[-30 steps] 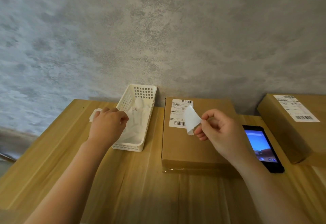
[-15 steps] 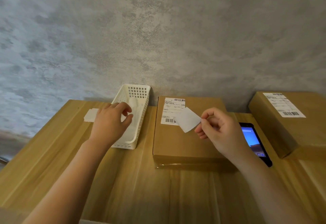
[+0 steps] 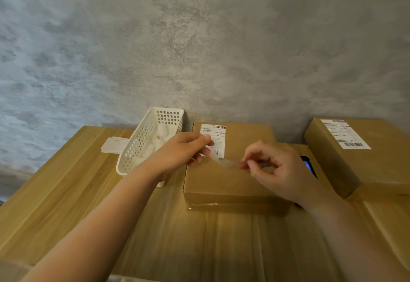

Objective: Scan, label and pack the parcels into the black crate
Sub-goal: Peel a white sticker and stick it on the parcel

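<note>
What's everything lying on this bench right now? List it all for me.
Brown cardboard parcel with white shipping label: one, centre of the wooden table.
Second brown cardboard parcel with label: one, at the right.
White perforated plastic basket: one, left of the centre parcel, white scraps inside.
White paper slips: small stack, left of the basket.
Black phone: one, screen lit, mostly hidden behind the right hand.
Small white sticker: one, pinched between both hands over the centre parcel.
Left hand, right hand: bare.
</note>
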Demonstrator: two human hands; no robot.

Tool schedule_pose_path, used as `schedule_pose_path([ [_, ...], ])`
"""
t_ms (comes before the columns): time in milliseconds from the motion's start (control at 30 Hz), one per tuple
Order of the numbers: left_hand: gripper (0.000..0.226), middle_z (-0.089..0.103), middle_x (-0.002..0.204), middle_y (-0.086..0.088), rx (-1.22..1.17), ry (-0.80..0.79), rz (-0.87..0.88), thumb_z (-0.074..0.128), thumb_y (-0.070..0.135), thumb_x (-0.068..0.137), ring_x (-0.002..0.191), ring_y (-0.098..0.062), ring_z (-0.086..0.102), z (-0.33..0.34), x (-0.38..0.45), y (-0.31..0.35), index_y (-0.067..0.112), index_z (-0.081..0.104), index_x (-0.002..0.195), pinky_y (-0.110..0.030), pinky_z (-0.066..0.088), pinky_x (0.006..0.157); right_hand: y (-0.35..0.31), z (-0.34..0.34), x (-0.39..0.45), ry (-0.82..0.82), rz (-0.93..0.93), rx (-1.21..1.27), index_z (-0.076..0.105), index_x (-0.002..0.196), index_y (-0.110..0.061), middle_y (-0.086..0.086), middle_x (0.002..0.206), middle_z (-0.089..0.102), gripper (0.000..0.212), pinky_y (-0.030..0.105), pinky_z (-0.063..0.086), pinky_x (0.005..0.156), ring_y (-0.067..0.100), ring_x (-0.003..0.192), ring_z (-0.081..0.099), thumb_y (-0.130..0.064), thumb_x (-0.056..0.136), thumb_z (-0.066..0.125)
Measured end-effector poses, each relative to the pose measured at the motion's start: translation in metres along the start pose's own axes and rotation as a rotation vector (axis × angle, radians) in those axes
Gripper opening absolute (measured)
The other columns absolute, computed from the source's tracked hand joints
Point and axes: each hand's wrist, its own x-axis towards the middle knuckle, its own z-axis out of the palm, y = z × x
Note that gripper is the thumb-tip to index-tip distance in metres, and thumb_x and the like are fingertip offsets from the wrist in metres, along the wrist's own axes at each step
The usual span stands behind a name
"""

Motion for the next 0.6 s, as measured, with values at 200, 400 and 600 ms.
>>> schedule_pose_path([
  [200, 0.016, 0.066, 0.080, -0.008, -0.068, -0.046, -0.029, 0.069, 0.009, 0.088, 0.066, -0.010, 0.057, 0.003, -0.002, -0.009, 0.011, 0.069, 0.103, -0.019, 0.048, 0.058, 0.004, -0.003, -0.009, -0.046, -0.023, -0.101, 0.067, 0.097, -0.017, -0.019, 0.090, 0.067, 0.011, 0.015, 0.054, 0.079, 0.005, 0.092, 0.067, -0.013, 0.089, 0.061],
  [400, 0.016, 0.066, 0.081, -0.008, -0.195, 0.096, 0.000, 0.061, -0.002, 0.090, 0.063, -0.010, 0.057, 0.018, -0.007, -0.014, 0.010, 0.071, 0.096, -0.017, 0.051, 0.060, 0.003, 0.011, -0.021, 0.117, 0.318, 0.381, 0.058, 0.104, -0.008, 0.004, 0.092, 0.075, 0.012, 0.027, 0.059, 0.075, 0.019, 0.089, 0.073, -0.002, 0.096, 0.053],
  [600, 0.009, 0.067, 0.075, -0.003, -0.104, 0.218, 0.055, 0.065, 0.008, 0.090, 0.072, -0.015, 0.065, 0.030, -0.011, -0.019, 0.016, 0.068, 0.087, -0.038, 0.057, 0.081, -0.007, 0.027, -0.020, 0.249, 0.536, 0.490, 0.055, 0.106, -0.016, -0.002, 0.087, 0.076, 0.026, 0.020, 0.057, 0.066, 0.011, 0.082, 0.073, -0.035, 0.089, 0.058],
])
